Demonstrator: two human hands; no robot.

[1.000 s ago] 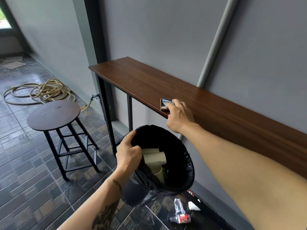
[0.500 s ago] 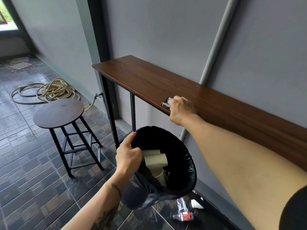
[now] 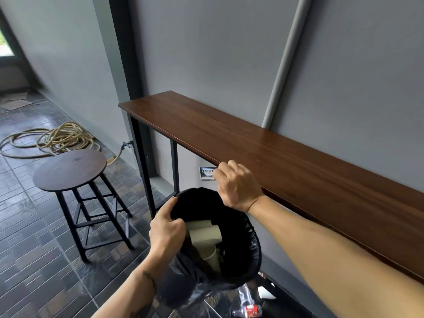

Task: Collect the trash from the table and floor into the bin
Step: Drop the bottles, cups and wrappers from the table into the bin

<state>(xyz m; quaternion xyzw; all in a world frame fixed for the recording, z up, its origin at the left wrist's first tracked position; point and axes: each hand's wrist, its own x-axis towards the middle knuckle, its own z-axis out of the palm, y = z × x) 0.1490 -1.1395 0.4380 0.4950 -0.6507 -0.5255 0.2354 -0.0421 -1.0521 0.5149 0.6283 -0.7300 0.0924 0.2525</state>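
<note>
My left hand (image 3: pixel 166 230) grips the near rim of a bin lined with a black bag (image 3: pixel 243 249), held up below the table's front edge. Cardboard tubes (image 3: pixel 204 235) lie inside it. My right hand (image 3: pixel 237 185) pinches a small blue and white packet (image 3: pixel 206 173) by its right end, just off the edge of the long brown table (image 3: pixel 263 152) and above the bin's far rim. On the floor under the bin lie a crushed plastic bottle with a red label (image 3: pixel 249 306) and a white scrap (image 3: pixel 265 293).
A round dark stool (image 3: pixel 70 169) stands to the left on the tiled floor. A coiled hose (image 3: pixel 52 140) lies further back by the wall. A grey pipe (image 3: pixel 282 65) runs up the wall behind the table. Flat cardboard (image 3: pixel 15 103) lies at far left.
My right hand has slid the packet off the tabletop and now holds it past the edge, over the bin. My left hand keeps hold of the bin's rim.
</note>
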